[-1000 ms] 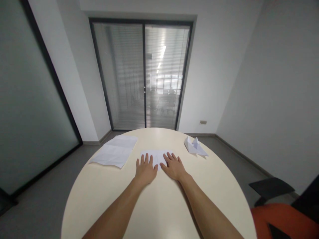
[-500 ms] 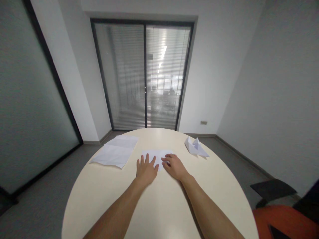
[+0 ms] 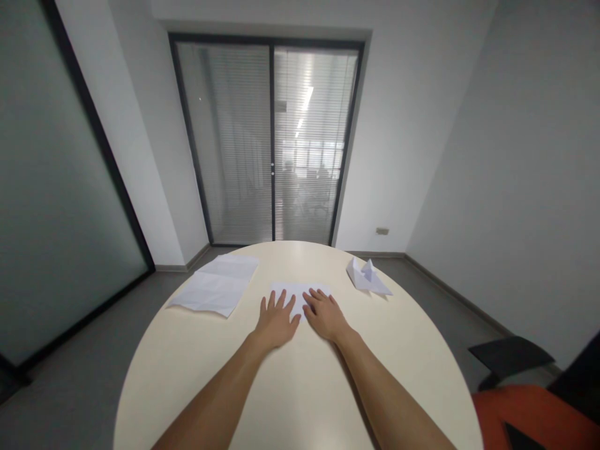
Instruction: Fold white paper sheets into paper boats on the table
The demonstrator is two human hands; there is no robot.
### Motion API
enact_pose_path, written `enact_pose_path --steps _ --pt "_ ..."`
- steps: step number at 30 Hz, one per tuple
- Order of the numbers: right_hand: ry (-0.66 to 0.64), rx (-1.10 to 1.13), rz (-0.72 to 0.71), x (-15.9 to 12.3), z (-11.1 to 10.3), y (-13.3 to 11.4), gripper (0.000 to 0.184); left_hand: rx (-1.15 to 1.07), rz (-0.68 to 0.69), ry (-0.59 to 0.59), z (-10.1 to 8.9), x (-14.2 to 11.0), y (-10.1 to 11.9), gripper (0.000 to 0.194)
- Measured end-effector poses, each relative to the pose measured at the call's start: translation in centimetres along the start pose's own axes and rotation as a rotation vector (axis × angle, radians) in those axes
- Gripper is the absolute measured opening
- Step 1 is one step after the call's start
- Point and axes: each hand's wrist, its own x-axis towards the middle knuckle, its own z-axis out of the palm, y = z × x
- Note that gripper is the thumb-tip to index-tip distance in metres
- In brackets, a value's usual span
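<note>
A small folded white paper (image 3: pixel 295 291) lies on the round cream table (image 3: pixel 300 375) in front of me. My left hand (image 3: pixel 276 322) rests flat on its near left part, fingers spread. My right hand (image 3: pixel 323 312) lies flat on its near right part, fingers stretched forward and close together. Both hands press on the paper and hold nothing.
Unfolded creased white sheets (image 3: pixel 215 287) lie at the table's left. A folded paper figure (image 3: pixel 368 277) sits at the far right edge. An orange seat (image 3: pixel 534 415) and a dark chair part (image 3: pixel 509 356) stand at the lower right. Glass doors with blinds (image 3: pixel 269 140) are behind the table.
My right hand's fingers, curled half a second ago, are stretched flat again. My left hand has shifted slightly right and its fingers have spread on the paper.
</note>
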Motion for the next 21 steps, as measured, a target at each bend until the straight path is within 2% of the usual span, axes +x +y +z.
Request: enact_pose_path --steps 4,8,14,18,21 --pt "0.116 -0.033 0.029 0.2 -0.4 0.2 0.038 -0.028 0.045 -0.024 -0.1 -0.1 0.0 0.064" --pt "0.158 -0.040 0.075 0.3 -0.1 0.8 0.037 -0.040 0.080 -0.009 -0.2 -0.3 0.2 0.062" --pt "0.121 -0.046 0.124 0.2 0.2 1.2 0.042 0.027 0.026 0.111 -0.1 -0.4 0.9 0.045" --pt "0.105 -0.082 0.172 0.1 -0.1 1.7 0.043 0.061 -0.020 0.141 0.2 -0.4 0.9 0.045" --pt "0.107 -0.115 0.246 0.2 0.1 2.1 0.051 0.053 -0.044 0.144 0.5 -0.3 0.6 0.052"
